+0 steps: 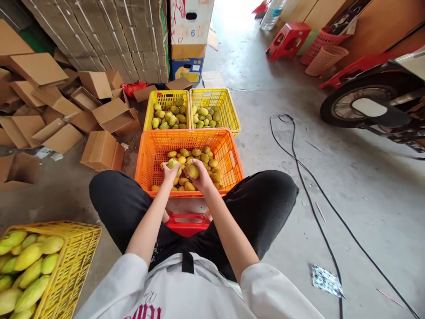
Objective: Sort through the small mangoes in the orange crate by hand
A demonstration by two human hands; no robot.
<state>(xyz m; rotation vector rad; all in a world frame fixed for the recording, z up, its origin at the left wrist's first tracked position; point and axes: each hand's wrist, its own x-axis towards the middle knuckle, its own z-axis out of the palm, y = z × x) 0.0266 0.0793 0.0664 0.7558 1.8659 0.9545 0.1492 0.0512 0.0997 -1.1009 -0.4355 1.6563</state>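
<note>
My left hand (170,171) is closed around a pale green fruit (173,163), over the left part of the orange crate (189,194). Beside it, my right hand (201,176) grips a rounder yellow-brown fruit (191,169); the two hands are close together. Below them, many yellow-brown fruits (215,176) lie in the orange crate, which stands between my knees. The exact kind of fruit is hard to tell. My fingers partly hide both held fruits.
Behind the orange crate stand a yellow crate (148,106) and another yellow crate (233,110), both holding fruit. A tilted yellow crate (79,257) of longer fruits is at lower left. Cardboard boxes (99,148) are heaped left; a black cable (300,177) and motorbike wheel (345,106) are right.
</note>
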